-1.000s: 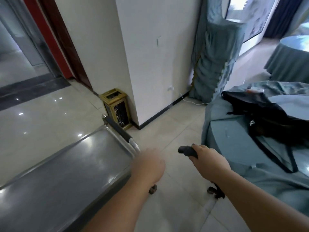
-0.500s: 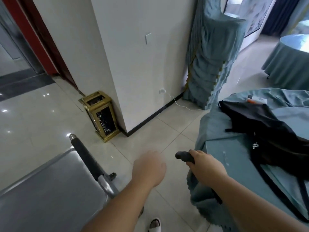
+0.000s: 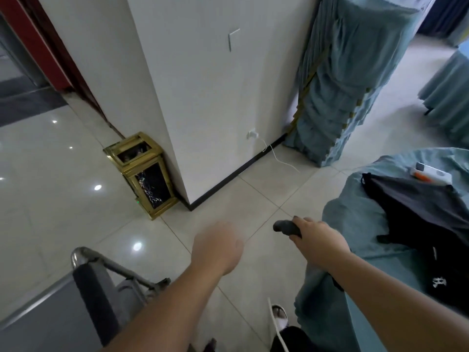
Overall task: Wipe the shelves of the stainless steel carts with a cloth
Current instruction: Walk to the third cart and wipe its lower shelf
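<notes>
My only view sits on the person's head, looking forward and steeply down, close over both forearms, toward the tiled floor [image 3: 63, 174] and a white pillar [image 3: 203, 97].

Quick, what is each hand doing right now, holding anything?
Left hand: blurred, over the floor, holds nothing visible; fingers cannot be told.
Right hand: fingers curled round a dark handle.

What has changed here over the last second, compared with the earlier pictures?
The steel cart has slid down and left in view, away from the left hand, which was at its handle a second ago and now hangs blurred over the floor, holding nothing visible. The gold bin now shows fully, as the view has shifted. The right hand still grips the dark handle beside the blue-covered table.
</notes>
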Action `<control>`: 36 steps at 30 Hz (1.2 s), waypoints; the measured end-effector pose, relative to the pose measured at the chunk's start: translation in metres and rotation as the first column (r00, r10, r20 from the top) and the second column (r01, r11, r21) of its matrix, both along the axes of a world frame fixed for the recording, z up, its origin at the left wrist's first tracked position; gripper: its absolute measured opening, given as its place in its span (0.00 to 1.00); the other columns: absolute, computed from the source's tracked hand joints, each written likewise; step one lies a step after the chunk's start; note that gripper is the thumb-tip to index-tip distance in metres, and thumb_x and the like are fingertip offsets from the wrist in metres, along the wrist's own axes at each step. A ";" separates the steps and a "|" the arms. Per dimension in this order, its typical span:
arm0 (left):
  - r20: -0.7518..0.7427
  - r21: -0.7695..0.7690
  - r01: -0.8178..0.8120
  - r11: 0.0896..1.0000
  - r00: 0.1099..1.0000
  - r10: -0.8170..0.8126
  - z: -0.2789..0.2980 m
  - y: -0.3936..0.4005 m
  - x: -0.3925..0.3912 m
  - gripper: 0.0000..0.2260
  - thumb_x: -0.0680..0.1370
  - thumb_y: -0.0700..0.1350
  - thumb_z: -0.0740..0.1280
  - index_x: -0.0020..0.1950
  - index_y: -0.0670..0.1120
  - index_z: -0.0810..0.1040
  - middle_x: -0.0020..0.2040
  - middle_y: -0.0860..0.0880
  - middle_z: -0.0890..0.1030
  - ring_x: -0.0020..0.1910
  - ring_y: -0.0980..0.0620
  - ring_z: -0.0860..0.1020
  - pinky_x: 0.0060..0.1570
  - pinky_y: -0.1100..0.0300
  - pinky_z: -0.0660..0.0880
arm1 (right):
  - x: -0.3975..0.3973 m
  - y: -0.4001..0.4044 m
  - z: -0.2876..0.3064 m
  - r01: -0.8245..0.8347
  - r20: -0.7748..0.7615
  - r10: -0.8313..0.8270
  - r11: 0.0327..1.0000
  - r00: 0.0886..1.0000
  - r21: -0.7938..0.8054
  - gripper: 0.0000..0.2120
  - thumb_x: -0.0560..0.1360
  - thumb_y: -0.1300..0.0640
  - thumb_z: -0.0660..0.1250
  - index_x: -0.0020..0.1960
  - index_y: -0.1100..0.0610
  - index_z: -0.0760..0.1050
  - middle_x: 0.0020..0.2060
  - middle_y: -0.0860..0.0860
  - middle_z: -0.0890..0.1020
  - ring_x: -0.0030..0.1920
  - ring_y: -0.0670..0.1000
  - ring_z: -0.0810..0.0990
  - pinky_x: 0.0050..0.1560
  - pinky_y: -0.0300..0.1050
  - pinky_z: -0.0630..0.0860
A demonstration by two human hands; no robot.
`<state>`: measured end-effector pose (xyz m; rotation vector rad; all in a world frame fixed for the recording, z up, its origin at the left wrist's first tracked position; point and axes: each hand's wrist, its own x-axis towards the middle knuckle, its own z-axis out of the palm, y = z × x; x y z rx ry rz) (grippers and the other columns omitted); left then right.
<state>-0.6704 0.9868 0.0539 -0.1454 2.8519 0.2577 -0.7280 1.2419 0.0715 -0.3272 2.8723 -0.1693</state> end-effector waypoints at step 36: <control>0.020 -0.021 -0.896 0.444 0.444 0.896 -0.014 -0.460 -0.192 0.23 0.84 0.60 0.57 0.76 0.51 0.71 0.70 0.49 0.75 0.66 0.45 0.76 0.61 0.48 0.73 | -0.389 -0.602 -0.015 -0.847 0.133 0.844 0.529 0.520 -0.052 0.10 0.82 0.42 0.62 0.62 0.42 0.73 0.53 0.45 0.81 0.49 0.50 0.80 0.52 0.52 0.81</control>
